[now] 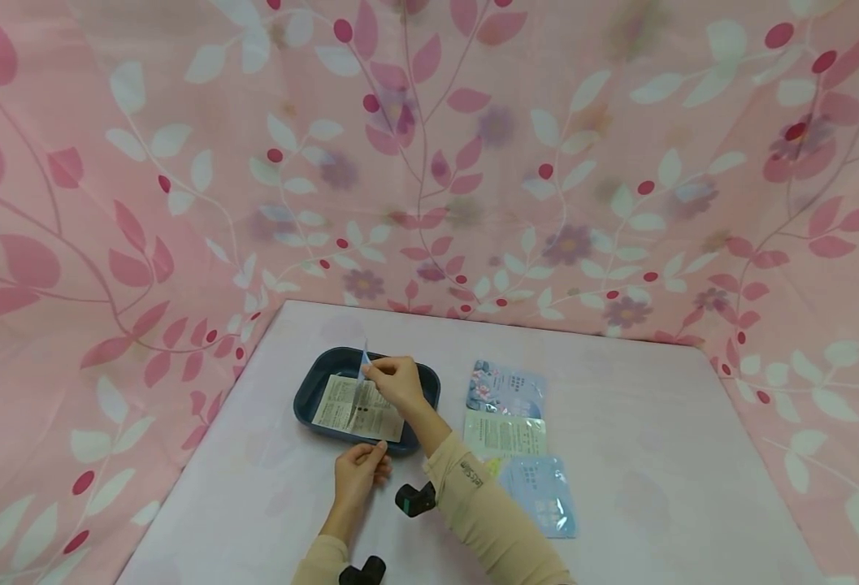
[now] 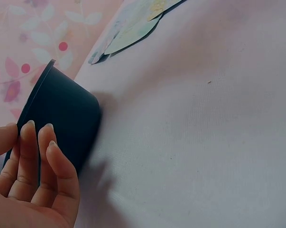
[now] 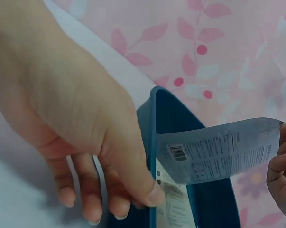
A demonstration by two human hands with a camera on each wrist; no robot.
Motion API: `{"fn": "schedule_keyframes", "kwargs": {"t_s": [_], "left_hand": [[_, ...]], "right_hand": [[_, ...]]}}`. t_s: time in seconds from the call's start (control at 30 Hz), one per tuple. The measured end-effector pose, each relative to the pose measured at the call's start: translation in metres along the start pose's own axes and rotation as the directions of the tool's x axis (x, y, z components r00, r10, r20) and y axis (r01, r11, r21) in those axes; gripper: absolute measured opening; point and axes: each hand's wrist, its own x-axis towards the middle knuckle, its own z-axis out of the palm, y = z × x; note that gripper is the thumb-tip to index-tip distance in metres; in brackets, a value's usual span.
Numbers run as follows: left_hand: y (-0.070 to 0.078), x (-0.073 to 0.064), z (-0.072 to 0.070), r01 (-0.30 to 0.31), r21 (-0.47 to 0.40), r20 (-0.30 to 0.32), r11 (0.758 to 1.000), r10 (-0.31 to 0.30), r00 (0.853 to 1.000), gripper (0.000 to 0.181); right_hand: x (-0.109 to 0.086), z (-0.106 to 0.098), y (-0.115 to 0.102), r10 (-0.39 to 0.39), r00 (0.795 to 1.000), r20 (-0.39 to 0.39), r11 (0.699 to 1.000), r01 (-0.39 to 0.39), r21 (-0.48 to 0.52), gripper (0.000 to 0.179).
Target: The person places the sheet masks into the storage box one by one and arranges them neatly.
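Observation:
Between thumb and fingers, my right hand (image 1: pixel 398 385) pinches the upper end of a flat printed sachet (image 3: pixel 223 151). The sachet stands on edge over a dark blue plastic basin (image 1: pixel 308 382), and its barcode side shows in the right wrist view. A pale sachet with printed text (image 1: pixel 332 404) lies flat in the basin. At the near side of the basin, my left hand (image 1: pixel 356 478) pinches the rim with thumb and curled fingers. The same hand appears large in the right wrist view, its thumb over the rim.
To the right of the basin lie a blue floral sachet (image 1: pixel 505 388), a pale green one (image 1: pixel 505 435) and a shiny light blue one (image 1: pixel 542 496). They rest on a white-covered table (image 1: pixel 663 455). A pink floral cloth (image 1: pixel 429 162) hangs behind.

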Motion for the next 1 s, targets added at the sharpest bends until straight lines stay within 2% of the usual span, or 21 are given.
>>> {"fn": "schedule_keyframes", "kwargs": {"t_s": [0.17,0.37,0.67,0.8,1.0], "left_hand": [[0.0,0.0,0.001,0.005,0.01,-0.006,1.0,-0.005,1.0,0.023],[-0.001,0.001,0.0,0.004,-0.004,-0.007,1.0,-0.004,1.0,0.022],[-0.001,0.001,0.001,-0.006,0.002,-0.001,1.0,0.006,1.0,0.024],[0.0,0.001,0.001,-0.007,-0.003,-0.004,1.0,0.007,1.0,0.023],[0.0,0.0,0.0,-0.011,0.0,-0.005,1.0,0.011,1.0,0.023]], "right_hand": [[-0.001,-0.009,0.011,0.02,0.997,-0.073,0.997,-0.025,-0.068,0.018],[-0.001,-0.02,0.023,0.052,0.984,-0.172,0.987,-0.077,-0.141,0.015],[-0.001,-0.028,0.038,0.096,0.958,-0.271,0.95,-0.17,-0.261,0.014],[-0.002,-0.031,0.041,0.1,0.95,-0.297,0.929,-0.196,-0.314,0.014],[-0.007,-0.03,0.048,0.099,0.953,-0.286,0.888,-0.214,-0.407,0.01]]}}
